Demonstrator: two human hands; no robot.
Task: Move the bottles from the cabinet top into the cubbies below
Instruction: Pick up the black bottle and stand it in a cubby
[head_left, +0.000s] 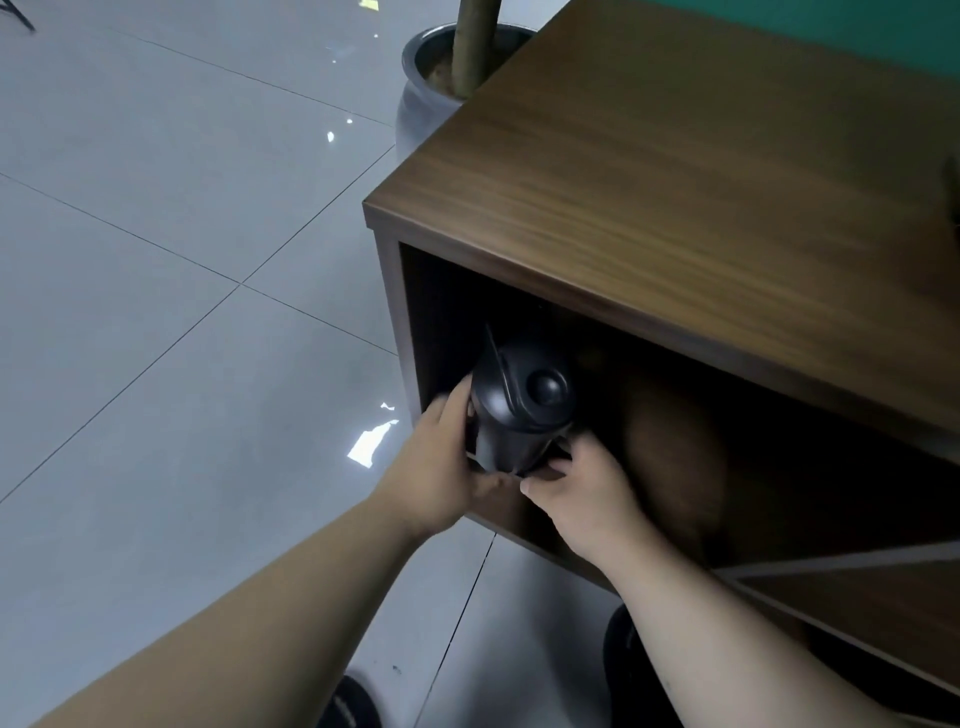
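Two bare forearms reach up from the bottom of the frame, and the left hand (447, 457) and right hand (582, 486) each have their grip clamped on a black bottle (519, 410). It stands at the mouth of the left cubby (675, 415), frame centre, under the wooden cabinet top (675, 171); beyond, upper centre, sits a plant pot (421, 88) on the tiled floor (156, 208).

1. Black bottle (519, 405) at the left cubby's (675, 415) mouth: base hidden behind the left grip (441, 467) and right grip (582, 488).
2. Cubby's back beyond the bottle: too dark to read.
3. Cabinet top (675, 182) above the bottle: cut by right edge; blurred dark thing (953, 192) there, unidentifiable.
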